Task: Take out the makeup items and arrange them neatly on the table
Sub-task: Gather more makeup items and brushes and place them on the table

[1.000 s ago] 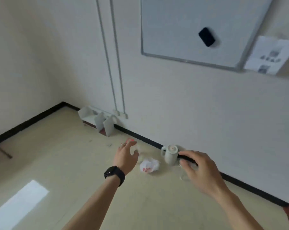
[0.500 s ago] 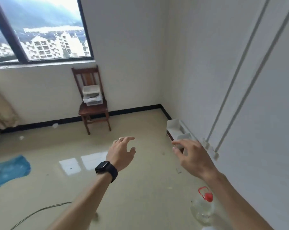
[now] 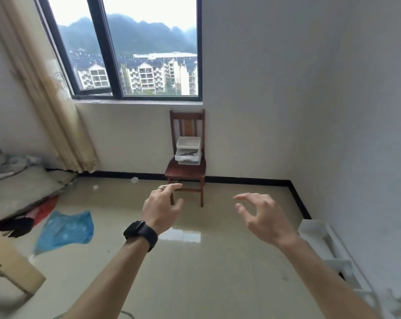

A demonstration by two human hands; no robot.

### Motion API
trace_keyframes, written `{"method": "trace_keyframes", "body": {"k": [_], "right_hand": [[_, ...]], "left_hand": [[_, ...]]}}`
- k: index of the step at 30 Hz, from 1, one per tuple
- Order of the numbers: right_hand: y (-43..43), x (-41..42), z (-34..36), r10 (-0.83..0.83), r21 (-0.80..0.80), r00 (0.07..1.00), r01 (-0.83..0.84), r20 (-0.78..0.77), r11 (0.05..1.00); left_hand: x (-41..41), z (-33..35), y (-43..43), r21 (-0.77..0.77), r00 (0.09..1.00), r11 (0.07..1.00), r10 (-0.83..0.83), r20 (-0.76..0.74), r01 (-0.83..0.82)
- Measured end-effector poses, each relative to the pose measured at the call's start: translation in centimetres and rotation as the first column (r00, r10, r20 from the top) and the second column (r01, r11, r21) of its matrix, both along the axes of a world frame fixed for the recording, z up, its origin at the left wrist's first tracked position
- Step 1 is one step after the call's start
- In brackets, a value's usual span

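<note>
A white plastic drawer organiser (image 3: 187,150) stands on the seat of a brown wooden chair (image 3: 186,170) against the far wall under the window; its lower drawer is pulled out a little and something dark lies in it. My left hand (image 3: 161,208), with a black watch on the wrist and a ring, is held out in the air with relaxed fingers and holds nothing. My right hand (image 3: 261,216) is held out beside it, fingers loosely curved and empty. Both hands are well short of the chair. No table is in view.
A blue plastic bag (image 3: 65,229) lies on the shiny floor at the left, beside a low mattress (image 3: 17,189) with clothes. A cardboard piece (image 3: 8,261) is at the lower left. White boxes (image 3: 328,245) stand along the right wall. A curtain (image 3: 50,93) hangs left of the window.
The view has swung left, from the whiteboard wall and floor cup round to the window and chair. Both hands stay raised and empty in front of me.
</note>
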State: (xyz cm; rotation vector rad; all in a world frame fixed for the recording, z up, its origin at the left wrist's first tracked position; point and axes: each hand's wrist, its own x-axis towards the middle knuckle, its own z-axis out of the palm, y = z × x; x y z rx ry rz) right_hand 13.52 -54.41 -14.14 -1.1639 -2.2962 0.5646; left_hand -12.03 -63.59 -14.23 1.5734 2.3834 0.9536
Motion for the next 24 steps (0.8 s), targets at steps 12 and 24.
{"method": "trace_keyframes", "body": {"k": [12, 24], "right_hand": [[20.0, -19.6, -0.6, 0.002, -0.077, 1.0, -0.002, 0.007, 0.997], [43.8, -37.6, -6.8, 0.078, -0.195, 0.996, -0.07, 0.032, 0.978]], "left_hand": [[-21.0, -0.1, 18.5, -0.048, 1.0, 0.999, 0.019, 0.0, -0.019], [-38.5, -5.8, 42.2, -0.16, 0.998, 0.986, 0.051, 0.029, -0.046]]}}
